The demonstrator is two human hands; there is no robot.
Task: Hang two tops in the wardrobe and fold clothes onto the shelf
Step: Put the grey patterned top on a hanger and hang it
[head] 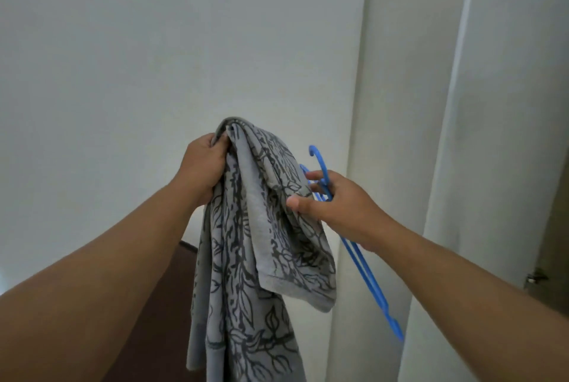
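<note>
A: We start with the biggest thing in our hands, the grey top [246, 246] with the dark leaf print. It hangs bunched in front of the white wall [154, 43], held up in the air, nothing under it. Our left hand [204, 166] is clenched round its upper edge.

B: And that is where we judge the main risk to be. The cloth is gathered in folds, so we cannot tell where the neck opening is. If we push a hanger in blind, it may catch a sleeve or a fold and the top will sit crooked.

A: Our right hand [338, 209] does two jobs at once. Its thumb pinches a fold of the top while its fingers curl round the blue hangers [366, 271].

B: There seem to be two hangers, lying close together, hooks up past the fingers and long arms trailing down to the right. We think they could tangle, or one could slip out when we free the thumb.

A: They also hang near the pale wardrobe panel [385, 104], so a swing could knock them against it.

B: The small metal fitting [535, 277] at the right edge could snag loose cloth, we judge.

A: As for writing, we read none. No brand or label shows on the top or the hangers.
</note>
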